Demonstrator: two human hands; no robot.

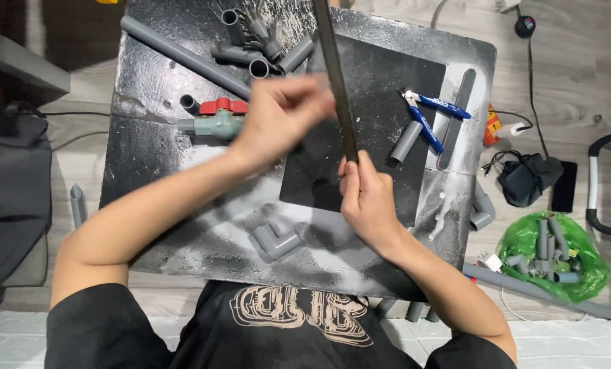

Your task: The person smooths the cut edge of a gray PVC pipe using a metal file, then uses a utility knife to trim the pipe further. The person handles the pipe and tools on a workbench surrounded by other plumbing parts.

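My right hand grips the near end of a long grey pipe that runs up and away over the black board. My left hand is blurred, raised over the board beside the pipe's middle; its fingers reach the pipe, and I cannot tell whether it holds anything. A valve with a red handle lies just left of the left hand.
Grey pipe pieces and fittings lie at the board's far edge, an elbow joint near me. Blue-handled pliers and a short pipe lie right. A green bag of fittings, cables and a charger sit on the floor right.
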